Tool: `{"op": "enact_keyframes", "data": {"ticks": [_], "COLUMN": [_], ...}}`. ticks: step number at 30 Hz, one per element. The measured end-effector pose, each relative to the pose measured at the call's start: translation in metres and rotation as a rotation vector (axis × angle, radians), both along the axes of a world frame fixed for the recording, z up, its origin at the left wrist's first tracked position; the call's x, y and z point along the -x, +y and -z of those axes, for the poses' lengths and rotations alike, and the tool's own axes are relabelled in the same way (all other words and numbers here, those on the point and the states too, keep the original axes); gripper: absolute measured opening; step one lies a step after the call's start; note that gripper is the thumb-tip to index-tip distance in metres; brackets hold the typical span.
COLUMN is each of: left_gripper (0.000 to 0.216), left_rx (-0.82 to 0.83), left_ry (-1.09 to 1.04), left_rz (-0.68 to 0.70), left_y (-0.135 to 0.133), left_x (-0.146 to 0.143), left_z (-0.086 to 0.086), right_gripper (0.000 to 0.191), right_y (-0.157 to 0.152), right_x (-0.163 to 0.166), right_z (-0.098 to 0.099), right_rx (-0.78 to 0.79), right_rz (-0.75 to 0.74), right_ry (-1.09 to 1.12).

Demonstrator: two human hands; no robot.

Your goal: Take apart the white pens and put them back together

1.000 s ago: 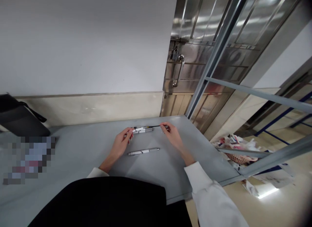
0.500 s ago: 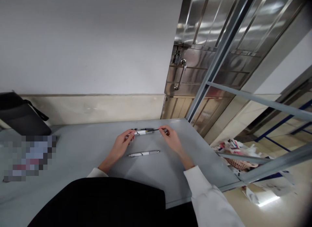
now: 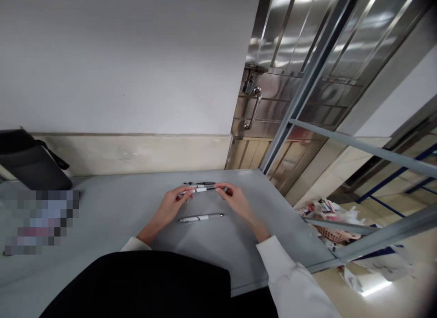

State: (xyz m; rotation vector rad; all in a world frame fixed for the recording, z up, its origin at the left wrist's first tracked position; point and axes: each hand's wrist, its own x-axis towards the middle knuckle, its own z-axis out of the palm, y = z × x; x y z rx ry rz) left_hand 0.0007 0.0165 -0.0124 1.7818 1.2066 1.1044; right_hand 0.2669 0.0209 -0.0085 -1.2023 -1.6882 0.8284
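Observation:
My left hand pinches the left end of a white-and-grey pen, held level just over the table. At the pen's other end, the fingers of my right hand are closed on a slim dark part. Whether that part is joined to the barrel or apart from it, I cannot tell. A second pen, white and grey with a dark mark, lies on the table nearer to me. Just behind the held pen lies a dark pen, partly covered by it and my fingers.
The grey table meets the wall at the back. On its left stand a black case with a strap and a blurred flat item. A metal frame rises at the right corner; beyond it sits a pink basket.
My right hand has moved left, closer to my left hand, and less of the slim dark part shows between them. The pen on the near side has stayed in place.

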Motion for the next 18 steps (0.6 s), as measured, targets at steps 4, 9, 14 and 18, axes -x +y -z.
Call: {"op": "enact_keyframes", "data": {"ticks": [4,9,14,18], "left_gripper": [0.041,0.044,0.045,0.045], "left_rx": [-0.003,0.002,0.004,0.012], "left_ry": [-0.009,-0.02,-0.007,0.005], "left_rz": [-0.027,-0.03,-0.012,0.003], "left_y": [0.0,0.0,0.002,0.002], "left_x": [0.002,0.002,0.002,0.003], "left_z": [0.0,0.0,0.003,0.005], "right_gripper": [0.041,0.028,0.039,0.037], "right_y": [0.005,0.011,0.014,0.013], "right_x": [-0.005,-0.01,-0.01,-0.01], "right_z": [0.0,0.001,0.005,0.006], "right_rx": [0.052,-0.029,-0.003,0.012], "right_rz": [0.028,0.071,0.069,0.044], "right_ry": [0.112,0.243,0.29,0.334]}}
